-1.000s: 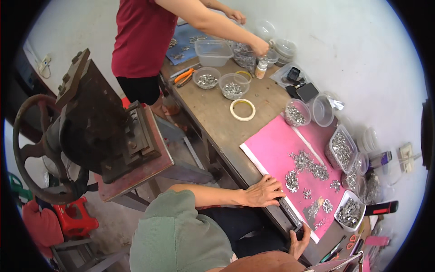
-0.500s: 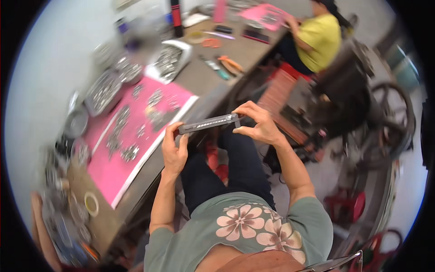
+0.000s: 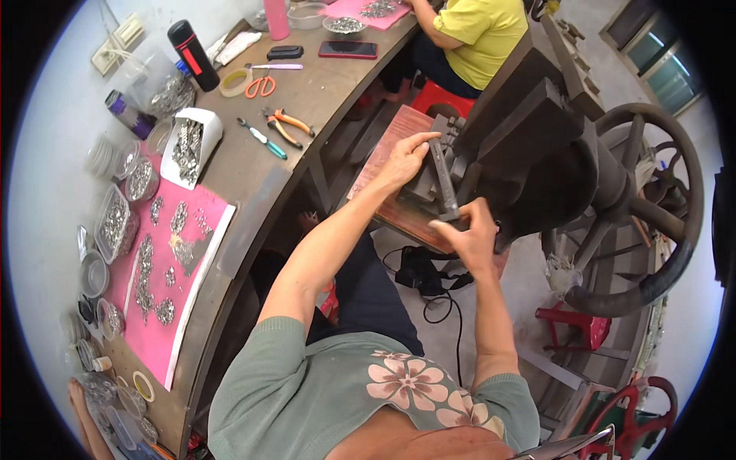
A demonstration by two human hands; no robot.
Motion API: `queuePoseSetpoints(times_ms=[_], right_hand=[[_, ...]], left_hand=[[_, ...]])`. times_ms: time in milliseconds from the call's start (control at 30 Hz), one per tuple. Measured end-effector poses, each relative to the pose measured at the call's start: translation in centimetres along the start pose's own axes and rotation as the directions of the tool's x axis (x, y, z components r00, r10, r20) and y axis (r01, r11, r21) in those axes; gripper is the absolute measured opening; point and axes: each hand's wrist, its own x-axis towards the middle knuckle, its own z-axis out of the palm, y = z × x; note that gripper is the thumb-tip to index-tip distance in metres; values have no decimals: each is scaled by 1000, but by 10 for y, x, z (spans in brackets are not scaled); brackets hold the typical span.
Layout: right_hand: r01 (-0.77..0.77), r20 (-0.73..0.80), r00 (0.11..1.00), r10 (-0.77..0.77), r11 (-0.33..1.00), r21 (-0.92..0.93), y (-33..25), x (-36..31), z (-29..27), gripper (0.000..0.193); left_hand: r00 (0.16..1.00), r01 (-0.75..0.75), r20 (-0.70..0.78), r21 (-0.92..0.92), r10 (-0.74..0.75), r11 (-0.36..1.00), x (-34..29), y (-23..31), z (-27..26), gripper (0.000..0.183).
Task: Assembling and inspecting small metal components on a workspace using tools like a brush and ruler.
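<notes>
A long, narrow grey metal bar (image 3: 442,175) slants over the red-brown wooden board at the press. My left hand (image 3: 405,162) pinches its far end between fingers and thumb. At the near end, my right hand (image 3: 477,239) grips the bar, its thumb and fingers curled around that end. Beneath and beside the bar are dark metal blocks (image 3: 454,146) of the press bed; whether the bar touches them I cannot tell. The wooden board (image 3: 392,149) extends to the left of my hands.
A dark press with a large handwheel (image 3: 667,222) stands to the right. On the workbench at left lie pliers (image 3: 287,126), scissors (image 3: 261,87), a phone (image 3: 349,50) and a pink sheet (image 3: 157,337) with small metal parts. Ahead sits a person in yellow (image 3: 483,38). A cable (image 3: 458,330) lies on the floor.
Both hands have carried the bar from above my lap, beside the bench, rightward to the press. The bar has turned from nearly crosswise to steeply slanted, and my view has swung right.
</notes>
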Motion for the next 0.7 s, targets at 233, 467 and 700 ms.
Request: queuePoseSetpoints(times_ms=[233, 467, 700], right_hand=[[185, -62, 980, -191, 978, -100, -6, 11, 26, 46], [218, -97, 967, -236, 961, -171, -45, -12, -54, 38], [362, -820, 322, -473, 862, -355, -16, -86, -229, 49]], left_hand=[[998, -64, -9, 285, 69, 957, 18, -13, 27, 35], [992, -81, 109, 101, 70, 992, -16, 0, 4, 53], [950, -226, 289, 377, 118, 898, -83, 28, 10, 106]])
